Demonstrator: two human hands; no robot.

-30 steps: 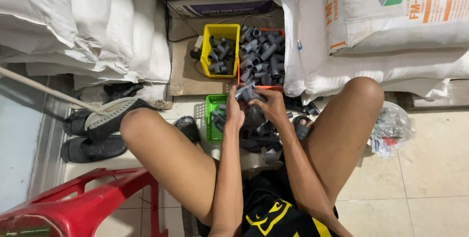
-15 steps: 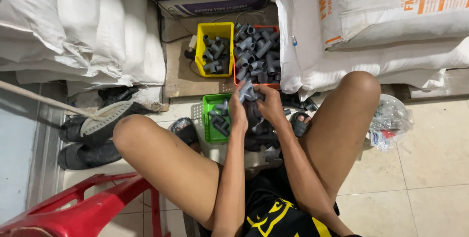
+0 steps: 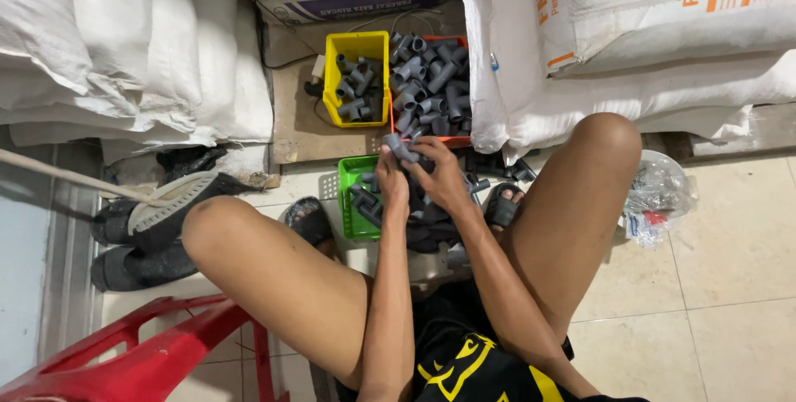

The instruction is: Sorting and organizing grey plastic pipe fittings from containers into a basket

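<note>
While the person is sitting over the bins, the left hand [image 3: 391, 180] and right hand [image 3: 438, 171] are closing their grip together on a grey pipe fitting [image 3: 400, 148], just short of the orange bin [image 3: 431, 83]; sorting appears underway, calling for placement.

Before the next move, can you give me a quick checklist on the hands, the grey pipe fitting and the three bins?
1. Left hand on grey pipe fitting: ok.
2. Right hand also at the fitting: ok; exact grip cannot tell.
3. Yellow bin has room: ok, partly filled.
4. Red bin has room: not ok, heaped with fittings.
5. Green bin contents: cannot tell, hands cover most.
6. Fitting free of cracks: cannot tell.
</note>
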